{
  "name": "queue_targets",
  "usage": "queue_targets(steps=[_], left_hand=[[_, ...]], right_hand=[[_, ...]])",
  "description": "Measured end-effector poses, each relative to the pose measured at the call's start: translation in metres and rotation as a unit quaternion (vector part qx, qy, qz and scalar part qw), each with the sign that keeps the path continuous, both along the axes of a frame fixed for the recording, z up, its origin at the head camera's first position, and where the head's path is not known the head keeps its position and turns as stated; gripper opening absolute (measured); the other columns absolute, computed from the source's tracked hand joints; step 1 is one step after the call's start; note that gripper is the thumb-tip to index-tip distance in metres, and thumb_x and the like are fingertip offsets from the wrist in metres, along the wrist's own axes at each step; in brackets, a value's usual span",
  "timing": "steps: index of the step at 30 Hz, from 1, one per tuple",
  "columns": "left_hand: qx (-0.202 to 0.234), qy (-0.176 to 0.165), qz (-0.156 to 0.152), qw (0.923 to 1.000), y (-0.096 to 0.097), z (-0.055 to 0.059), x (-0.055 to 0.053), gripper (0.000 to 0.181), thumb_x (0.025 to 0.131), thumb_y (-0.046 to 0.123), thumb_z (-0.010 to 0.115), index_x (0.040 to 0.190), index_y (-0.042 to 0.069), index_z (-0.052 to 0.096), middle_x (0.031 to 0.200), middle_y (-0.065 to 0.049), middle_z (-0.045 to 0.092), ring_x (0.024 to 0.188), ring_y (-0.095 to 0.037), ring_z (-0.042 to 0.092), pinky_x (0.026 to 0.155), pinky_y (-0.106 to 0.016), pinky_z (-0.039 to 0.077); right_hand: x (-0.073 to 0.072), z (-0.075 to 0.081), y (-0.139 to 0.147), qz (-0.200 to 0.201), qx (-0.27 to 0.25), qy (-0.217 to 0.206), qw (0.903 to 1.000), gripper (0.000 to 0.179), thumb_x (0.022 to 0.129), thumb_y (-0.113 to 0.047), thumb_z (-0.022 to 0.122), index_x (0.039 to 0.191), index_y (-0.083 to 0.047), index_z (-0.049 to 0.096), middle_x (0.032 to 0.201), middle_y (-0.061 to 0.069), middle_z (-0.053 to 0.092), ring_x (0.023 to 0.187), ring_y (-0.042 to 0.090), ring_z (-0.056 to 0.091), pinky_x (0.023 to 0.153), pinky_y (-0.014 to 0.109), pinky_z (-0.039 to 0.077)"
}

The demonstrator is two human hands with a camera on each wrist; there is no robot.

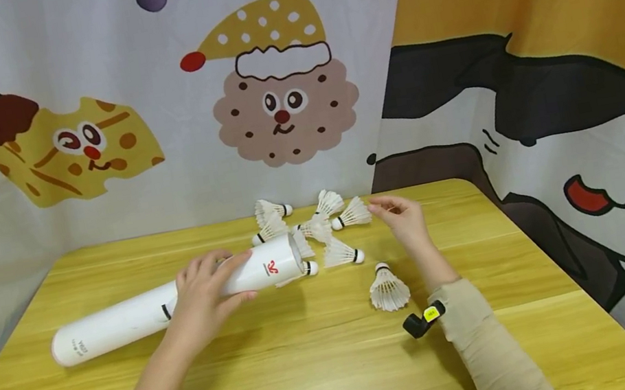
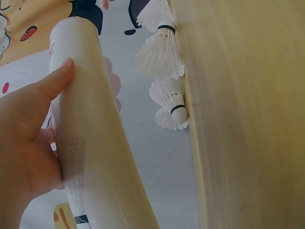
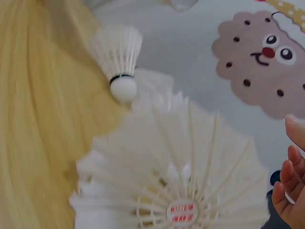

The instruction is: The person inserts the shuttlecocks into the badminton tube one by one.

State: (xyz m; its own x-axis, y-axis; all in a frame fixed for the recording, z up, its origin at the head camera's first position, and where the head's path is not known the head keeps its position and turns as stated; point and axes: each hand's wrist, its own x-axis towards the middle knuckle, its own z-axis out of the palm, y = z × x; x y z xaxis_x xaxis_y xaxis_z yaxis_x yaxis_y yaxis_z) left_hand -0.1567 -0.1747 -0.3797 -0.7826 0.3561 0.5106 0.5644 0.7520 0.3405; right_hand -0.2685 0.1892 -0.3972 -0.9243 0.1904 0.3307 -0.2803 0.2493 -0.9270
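Note:
A long white tube, with a red mark near its right end, is gripped round the middle by my left hand. It lies tilted in the air, its mouth toward the shuttlecocks. The left wrist view shows the thumb along its side, and a feathered shape with a dark band on the tube. My right hand reaches to the far right of the group, its fingertips beside the feathers of a shuttlecock. In the right wrist view its fingers are loosely bent, with nothing visible between them.
Several white feather shuttlecocks lie grouped near the back of the wooden table, one in front of the tube's mouth. Another shuttlecock stands apart, close to the right wrist. A patterned curtain hangs behind the table.

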Motion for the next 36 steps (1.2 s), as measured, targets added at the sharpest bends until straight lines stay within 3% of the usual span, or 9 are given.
queue_targets(steps=[7, 14, 23, 29, 36], left_hand=[[0.001, 0.001, 0.001, 1.0000, 0.000, -0.001, -0.001, 0.069, 0.076, 0.033, 0.081, 0.138, 0.025, 0.052, 0.127, -0.012, 0.050, 0.113, -0.036, 0.043, 0.090, -0.056, 0.026], [0.003, 0.000, -0.001, 1.0000, 0.000, 0.000, 0.000, 0.069, 0.075, 0.032, 0.081, 0.138, 0.024, 0.052, 0.127, -0.011, 0.050, 0.113, -0.036, 0.043, 0.090, -0.055, 0.026], [0.002, 0.002, -0.001, 1.0000, 0.000, 0.000, -0.001, 0.069, 0.076, 0.032, 0.081, 0.138, 0.025, 0.052, 0.127, -0.011, 0.050, 0.113, -0.035, 0.043, 0.090, -0.055, 0.026], [0.003, 0.004, -0.002, 1.0000, -0.001, 0.000, -0.001, 0.070, 0.075, 0.032, 0.082, 0.138, 0.025, 0.052, 0.127, -0.011, 0.050, 0.114, -0.036, 0.043, 0.090, -0.055, 0.026], [0.005, 0.001, -0.004, 1.0000, -0.001, 0.000, -0.002, 0.069, 0.075, 0.032, 0.081, 0.138, 0.025, 0.053, 0.127, -0.011, 0.050, 0.114, -0.036, 0.043, 0.090, -0.055, 0.026]], right_hand=[[-0.015, -0.009, 0.008, -0.005, 0.054, -0.035, 0.9979, 0.023, 0.083, -0.016, 0.077, 0.102, -0.003, 0.074, 0.080, 0.003, 0.061, 0.069, 0.011, 0.049, 0.055, 0.020, 0.036], [-0.029, -0.013, 0.013, 0.013, 0.094, -0.032, 0.9950, 0.023, 0.084, -0.009, 0.075, 0.102, 0.004, 0.072, 0.081, 0.015, 0.061, 0.068, 0.015, 0.050, 0.055, 0.019, 0.037], [-0.043, -0.027, 0.025, 0.033, 0.153, -0.063, 0.9856, 0.027, 0.085, -0.009, 0.074, 0.109, 0.003, 0.070, 0.083, 0.011, 0.064, 0.077, 0.015, 0.054, 0.059, 0.019, 0.040], [-0.047, -0.031, 0.029, 0.044, 0.151, -0.096, 0.9830, 0.031, 0.086, -0.012, 0.074, 0.113, 0.001, 0.069, 0.082, 0.007, 0.062, 0.070, 0.011, 0.051, 0.053, 0.018, 0.039], [-0.053, -0.036, 0.029, 0.045, 0.180, -0.106, 0.9769, 0.029, 0.087, -0.011, 0.073, 0.113, 0.001, 0.069, 0.085, 0.010, 0.063, 0.065, 0.010, 0.050, 0.052, 0.018, 0.039]])
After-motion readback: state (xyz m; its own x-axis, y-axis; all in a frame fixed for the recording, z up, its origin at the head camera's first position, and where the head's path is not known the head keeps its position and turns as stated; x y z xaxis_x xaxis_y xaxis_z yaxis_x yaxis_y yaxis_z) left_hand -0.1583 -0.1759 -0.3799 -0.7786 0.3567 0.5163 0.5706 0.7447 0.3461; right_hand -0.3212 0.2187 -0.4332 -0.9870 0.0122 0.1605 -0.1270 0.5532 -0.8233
